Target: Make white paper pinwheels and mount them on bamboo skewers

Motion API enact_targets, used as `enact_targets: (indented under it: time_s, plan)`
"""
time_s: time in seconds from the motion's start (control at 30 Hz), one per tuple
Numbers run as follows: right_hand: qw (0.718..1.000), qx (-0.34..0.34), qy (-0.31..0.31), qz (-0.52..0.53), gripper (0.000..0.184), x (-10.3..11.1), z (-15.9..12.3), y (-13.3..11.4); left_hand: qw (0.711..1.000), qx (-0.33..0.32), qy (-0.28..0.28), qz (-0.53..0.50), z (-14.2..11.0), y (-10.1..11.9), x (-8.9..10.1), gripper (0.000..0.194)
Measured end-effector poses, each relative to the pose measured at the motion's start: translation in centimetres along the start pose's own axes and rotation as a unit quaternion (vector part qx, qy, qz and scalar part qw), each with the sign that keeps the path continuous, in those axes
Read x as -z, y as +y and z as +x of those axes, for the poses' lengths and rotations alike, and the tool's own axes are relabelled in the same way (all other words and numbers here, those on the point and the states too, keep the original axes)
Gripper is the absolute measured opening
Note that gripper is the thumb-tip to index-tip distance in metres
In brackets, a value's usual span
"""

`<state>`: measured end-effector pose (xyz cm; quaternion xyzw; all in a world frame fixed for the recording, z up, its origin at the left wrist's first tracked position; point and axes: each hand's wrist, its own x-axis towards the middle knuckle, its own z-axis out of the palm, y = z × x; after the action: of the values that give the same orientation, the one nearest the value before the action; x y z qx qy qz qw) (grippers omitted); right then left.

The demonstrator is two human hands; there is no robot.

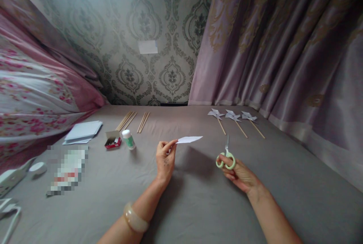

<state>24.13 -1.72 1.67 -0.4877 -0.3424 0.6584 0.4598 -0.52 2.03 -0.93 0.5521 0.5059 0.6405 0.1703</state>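
In the middle of the head view, my left hand pinches one end of a white piece of paper, held out above the grey cloth. The paper is seen nearly edge-on, so any folds or cuts in it are hard to make out. To the right, my right hand grips a pair of scissors with light green handles. Their blades look closed and point away from me, apart from the paper. A pale bangle circles my left wrist.
Three paper pinwheels on sticks lie at the back right. Wooden sticks lie in two groups behind a white-capped bottle and a small open red box. At left are stacked paper, a blurred packet and a power strip.
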Motion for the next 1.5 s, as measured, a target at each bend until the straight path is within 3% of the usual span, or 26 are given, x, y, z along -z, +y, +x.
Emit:
enact_targets:
  time_s: [0.27, 0.47, 0.53, 0.63, 0.73, 0.8, 0.87, 0.93, 1.0, 1.1, 1.23, 1.43, 1.5]
  plan:
    - [0.988, -0.078, -0.064, 0.114, 0.042, -5.2, 1.3, -0.3, 0.991, -0.131, 0.014, 0.029, -0.5, 0.5, 0.2, 0.021]
    - [0.987, -0.024, -0.012, 0.159, 0.039, -7.1, 2.0, 0.2, 0.989, -0.146, 0.013, 0.026, -0.6, 1.0, 0.4, 0.022]
    - [0.991, 0.02, 0.016, 0.131, 0.041, -7.4, 2.2, 0.5, 0.994, -0.109, 0.006, -0.01, -0.6, 1.2, 0.3, 0.022]
    - [0.991, 0.101, 0.064, 0.065, 0.041, -7.4, 2.3, 1.1, 0.99, 0.046, 0.007, -0.13, -0.7, 1.6, -0.1, 0.039]
    - [0.983, 0.164, 0.085, 0.014, 0.043, -7.1, 2.4, 1.8, 0.929, 0.246, -0.044, -0.272, -0.9, 1.9, -0.5, 0.047]
    - [0.979, 0.186, 0.088, -0.013, 0.044, -6.9, 2.3, 2.2, 0.881, 0.323, -0.115, -0.325, -1.0, 2.3, -0.8, 0.043]
    - [0.975, 0.195, 0.096, -0.037, 0.043, -6.8, 2.3, 2.3, 0.853, 0.345, -0.178, -0.348, -1.3, 2.7, -1.0, 0.041]
    - [0.972, 0.201, 0.101, -0.061, 0.039, -6.8, 2.3, 2.4, 0.848, 0.341, -0.209, -0.348, -1.5, 3.0, -1.3, 0.038]
    - [0.968, 0.21, 0.1, -0.09, 0.033, -6.8, 2.4, 2.4, 0.854, 0.339, -0.212, -0.333, -1.7, 3.0, -1.5, 0.034]
    - [0.958, 0.214, 0.112, -0.156, 0.028, -6.5, 2.9, 2.7, 0.873, 0.346, -0.173, -0.296, -1.6, 2.2, -1.7, 0.028]
    - [0.916, 0.227, 0.162, -0.288, 0.028, -5.4, 3.4, 3.3, 0.881, 0.371, -0.1, -0.276, -0.7, 0.6, -1.4, 0.03]
    - [0.767, 0.193, 0.22, -0.57, 0.023, -4.1, 2.6, 2.6, 0.862, 0.397, -0.054, -0.311, 0.5, -0.1, -1.1, 0.038]
    - [0.743, 0.175, 0.216, -0.609, 0.025, -4.1, 2.3, 2.3, 0.856, 0.406, -0.048, -0.318, 0.6, -0.1, -1.1, 0.037]
